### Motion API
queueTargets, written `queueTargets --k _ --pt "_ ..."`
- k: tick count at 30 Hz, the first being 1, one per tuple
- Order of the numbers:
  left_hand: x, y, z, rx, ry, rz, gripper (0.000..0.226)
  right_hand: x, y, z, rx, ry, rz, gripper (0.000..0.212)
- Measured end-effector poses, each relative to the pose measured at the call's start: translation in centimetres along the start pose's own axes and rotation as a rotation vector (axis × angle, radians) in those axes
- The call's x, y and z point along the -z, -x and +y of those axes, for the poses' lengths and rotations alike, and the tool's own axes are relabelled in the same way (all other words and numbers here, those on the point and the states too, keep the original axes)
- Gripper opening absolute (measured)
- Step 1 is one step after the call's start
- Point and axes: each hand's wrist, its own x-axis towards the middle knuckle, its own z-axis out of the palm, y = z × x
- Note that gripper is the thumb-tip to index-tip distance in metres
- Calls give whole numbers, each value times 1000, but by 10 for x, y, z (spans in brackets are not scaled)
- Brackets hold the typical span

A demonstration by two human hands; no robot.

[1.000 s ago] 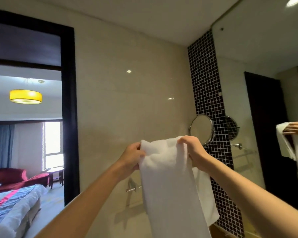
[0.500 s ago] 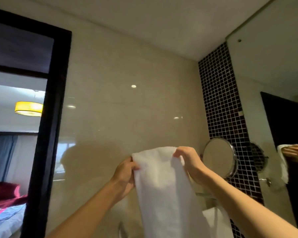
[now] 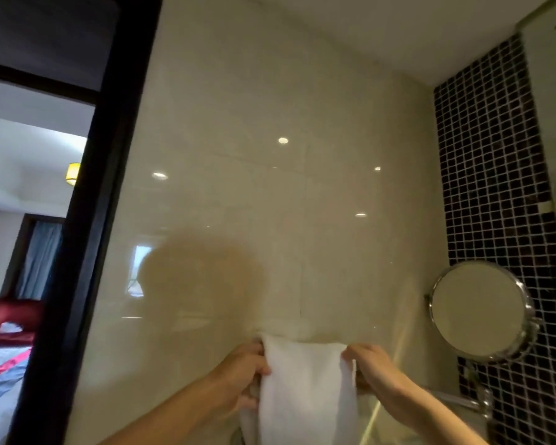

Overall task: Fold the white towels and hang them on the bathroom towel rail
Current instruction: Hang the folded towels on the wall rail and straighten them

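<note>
Two hands pinch one folded white towel [image 3: 305,387] at lower centre of the head view: the left hand [image 3: 241,377] clamps its left top corner, the right hand [image 3: 371,369] its right. The top edge runs level left to right, and its length hangs straight down out of frame. The towel rail is, I think, the chrome bar [image 3: 450,398] just beside the right wrist.
</note>
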Motion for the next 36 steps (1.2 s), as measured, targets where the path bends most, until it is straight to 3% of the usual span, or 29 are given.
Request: queueTargets --k 7,11,18,21,25,26,31,36 --pt "-21 -20 -38 50 67 -36 28 4 -15 34 -150 11 -47 17" --pt "-32 -21 -56 118 148 -69 28 11 -16 48 -234 15 -10 26" --pt "-29 -23 -83 268 187 -30 24 5 -2 76 -299 138 6 6" --pt "-27 -18 -82 274 -17 -9 17 3 -1 81 -295 167 -14 7" --pt "-30 -16 -81 231 -338 57 76 -2 0 82 -298 287 -52 10" --pt "-30 -12 -80 197 -498 94 80 -4 1 84 -306 303 -48 13" --pt "-34 4 -94 50 -928 -8 60 -15 5 95 -165 492 16 33" --pt "-51 14 -102 -177 -1357 -39 26 -19 10 100 -9 671 63 33"
